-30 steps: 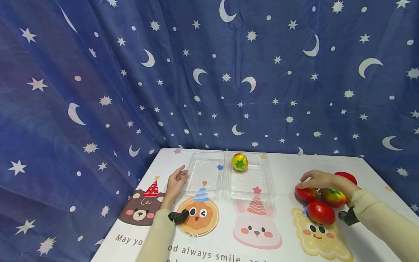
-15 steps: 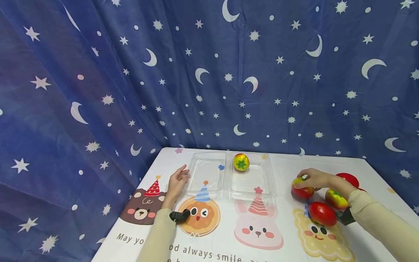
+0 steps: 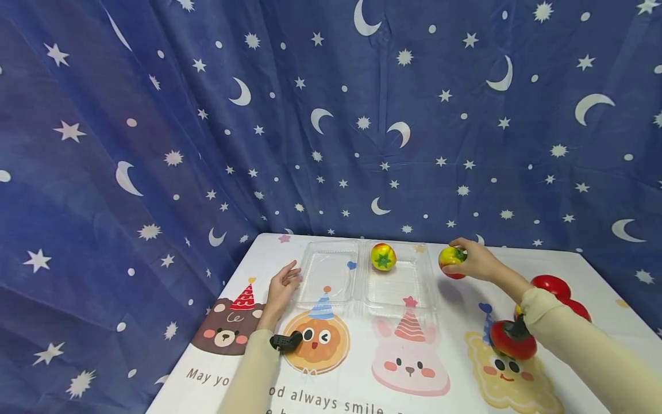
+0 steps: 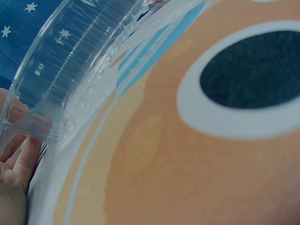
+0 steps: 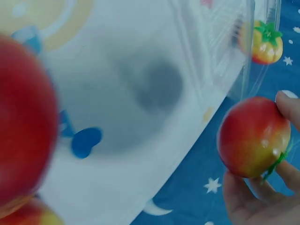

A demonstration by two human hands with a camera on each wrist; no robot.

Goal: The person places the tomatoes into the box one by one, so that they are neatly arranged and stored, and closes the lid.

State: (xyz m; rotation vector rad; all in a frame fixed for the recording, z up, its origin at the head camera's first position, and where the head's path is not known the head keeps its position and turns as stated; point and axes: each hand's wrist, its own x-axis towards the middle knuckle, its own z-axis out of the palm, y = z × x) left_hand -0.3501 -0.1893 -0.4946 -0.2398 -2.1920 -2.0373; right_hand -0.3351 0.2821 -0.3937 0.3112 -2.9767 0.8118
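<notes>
My right hand [image 3: 480, 263] pinches a red-and-yellow tomato [image 3: 449, 260] with a green calyx, between thumb and fingers. It is up off the table, right of the clear plastic clamshell box [image 3: 397, 290]; in the right wrist view the same tomato [image 5: 253, 136] shows its red side and green leaves. Another tomato [image 3: 383, 257] sits calyx toward me at the back of the box's right half. My left hand [image 3: 281, 289] rests at the box's left edge, fingers loosely bent, holding nothing. In the left wrist view its fingers [image 4: 28, 157] lie right at the clear wall.
More red tomatoes lie on the right of the table: one [image 3: 514, 340] in front, others [image 3: 551, 285] farther back, partly hidden by my right forearm. A cartoon-printed white cloth [image 3: 351, 356] covers the table. A blue star-patterned curtain [image 3: 331, 115] hangs behind and at the left.
My right hand has picked a tomato off the right-hand group and carried it up and left toward the box. The left hand has stayed beside the box.
</notes>
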